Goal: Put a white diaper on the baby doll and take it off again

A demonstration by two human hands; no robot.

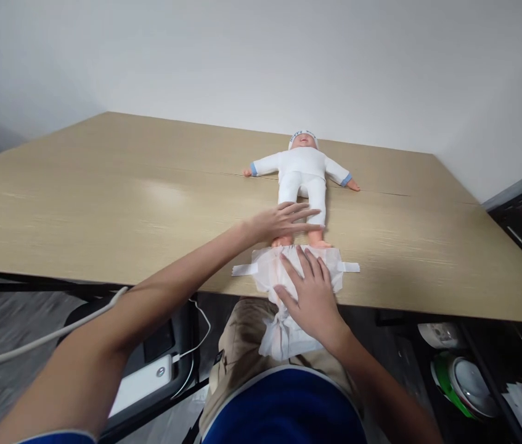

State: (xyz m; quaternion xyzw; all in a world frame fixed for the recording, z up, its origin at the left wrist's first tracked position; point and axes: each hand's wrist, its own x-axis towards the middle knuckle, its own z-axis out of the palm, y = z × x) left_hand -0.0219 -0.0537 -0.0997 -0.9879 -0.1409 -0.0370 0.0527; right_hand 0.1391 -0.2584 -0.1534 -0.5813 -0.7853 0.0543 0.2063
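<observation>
A baby doll (304, 163) in a white outfit with blue cuffs and a printed cap lies on its back, arms spread, feet toward me. Over its lower legs is my left hand (286, 221), fingers spread and nothing held; whether it touches the legs I cannot tell. Just below the doll's feet, an unfolded white diaper (267, 274) lies at the table's front edge, its side tabs stretched out. Part of it hangs down over the edge. My right hand (309, 296) lies flat on the diaper with its fingers apart.
The wooden table (150, 203) runs back to a pale wall (261, 61). Below its edge at left, a white power bank (143, 382) with a cable sits on a dark seat. A dark shelf with containers (466, 382) is at lower right.
</observation>
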